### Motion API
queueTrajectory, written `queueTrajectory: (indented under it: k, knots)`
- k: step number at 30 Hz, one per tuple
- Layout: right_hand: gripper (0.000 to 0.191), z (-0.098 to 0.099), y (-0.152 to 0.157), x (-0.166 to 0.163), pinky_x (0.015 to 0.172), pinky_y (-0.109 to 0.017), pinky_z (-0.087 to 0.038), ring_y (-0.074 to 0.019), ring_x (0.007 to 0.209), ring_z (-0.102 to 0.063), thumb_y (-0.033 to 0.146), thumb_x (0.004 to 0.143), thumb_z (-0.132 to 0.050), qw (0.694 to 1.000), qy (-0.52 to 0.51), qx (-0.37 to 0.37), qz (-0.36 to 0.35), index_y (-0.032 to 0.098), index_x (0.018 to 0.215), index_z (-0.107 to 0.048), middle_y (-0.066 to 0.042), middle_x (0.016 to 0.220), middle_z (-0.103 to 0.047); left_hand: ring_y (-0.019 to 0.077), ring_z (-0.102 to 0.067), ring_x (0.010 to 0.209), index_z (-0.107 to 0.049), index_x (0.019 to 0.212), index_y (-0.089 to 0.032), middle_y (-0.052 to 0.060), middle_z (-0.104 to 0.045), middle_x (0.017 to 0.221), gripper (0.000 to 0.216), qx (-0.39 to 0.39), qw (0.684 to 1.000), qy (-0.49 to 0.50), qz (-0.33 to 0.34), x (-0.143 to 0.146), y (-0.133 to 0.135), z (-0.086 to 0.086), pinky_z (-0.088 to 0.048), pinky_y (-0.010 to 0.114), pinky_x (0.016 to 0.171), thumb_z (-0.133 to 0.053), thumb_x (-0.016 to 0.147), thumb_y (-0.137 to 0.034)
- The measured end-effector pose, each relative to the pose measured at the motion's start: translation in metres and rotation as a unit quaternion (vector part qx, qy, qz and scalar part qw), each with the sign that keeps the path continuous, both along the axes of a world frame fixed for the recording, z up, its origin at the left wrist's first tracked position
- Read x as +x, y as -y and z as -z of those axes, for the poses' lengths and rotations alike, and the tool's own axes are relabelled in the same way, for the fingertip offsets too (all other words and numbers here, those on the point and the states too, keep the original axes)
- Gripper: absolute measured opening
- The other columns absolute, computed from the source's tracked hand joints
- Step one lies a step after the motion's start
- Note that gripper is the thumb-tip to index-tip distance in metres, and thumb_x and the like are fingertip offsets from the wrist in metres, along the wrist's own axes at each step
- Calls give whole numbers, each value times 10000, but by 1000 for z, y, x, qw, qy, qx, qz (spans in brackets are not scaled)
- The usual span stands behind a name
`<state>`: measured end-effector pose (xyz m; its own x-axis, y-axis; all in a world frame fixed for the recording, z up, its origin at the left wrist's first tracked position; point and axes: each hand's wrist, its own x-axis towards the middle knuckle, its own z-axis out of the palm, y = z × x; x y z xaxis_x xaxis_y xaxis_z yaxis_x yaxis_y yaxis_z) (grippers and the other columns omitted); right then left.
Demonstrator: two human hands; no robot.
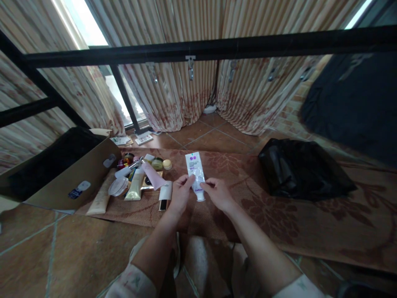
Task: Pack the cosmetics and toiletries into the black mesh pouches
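Both hands hold a white tube (pixel 194 169) with purple print, its cap end pointing toward me and its crimped end away. My left hand (pixel 180 193) grips its lower left side with thumb and fingers closed on it. On the tube's lower right side, near the cap, my right hand (pixel 218 192) pinches it. The tube is held just above a brown patterned mat (pixel 235 165) on the floor.
Left of my hands lies a cluster of cosmetic tubes, jars and bottles (pixel 139 178) on the mat. An open cardboard box (pixel 66 171) lies further left. A black plastic bag (pixel 300 169) sits at the right. Curtains and a black metal frame (pixel 198 49) stand ahead.
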<state>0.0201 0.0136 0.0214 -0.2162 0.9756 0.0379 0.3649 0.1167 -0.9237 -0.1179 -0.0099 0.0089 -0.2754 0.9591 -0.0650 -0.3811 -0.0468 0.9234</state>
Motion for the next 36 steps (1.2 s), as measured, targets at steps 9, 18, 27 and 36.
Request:
queueTrajectory:
  k: [9,18,27,36]
  knots:
    - [239,-11,-1,4,594,-267,-379,-155,583,-558,397,748,-585,997,26,24,75,196,702,-705,-22,646,-688,121,-569,658,-708,768,-140,14,-670,733,255,-16,996,-13,92,8,7,-7,-444,248,669,-780,651,-355]
    - [254,-9,0,2,640,-267,-434,-159,620,-594,422,754,-590,998,-13,19,51,197,705,-697,-13,656,-693,135,-574,650,-721,697,-147,15,-667,674,220,-12,999,-22,45,3,7,-8,-448,260,666,-801,610,-332]
    - [247,-2,-4,0,673,-274,-465,-172,699,-639,418,746,-604,997,-60,-9,37,195,777,-705,-36,760,-725,116,-542,604,-708,660,-147,6,-656,643,203,-21,999,-25,31,5,6,-9,-418,243,621,-785,614,-329]
    - [307,3,-24,12,528,-226,-446,-121,579,-595,442,755,-594,984,-115,-70,114,163,850,-681,-52,788,-708,76,-438,483,-645,598,-147,-28,-553,525,251,-74,997,-37,-5,0,2,0,-299,218,492,-763,611,-368]
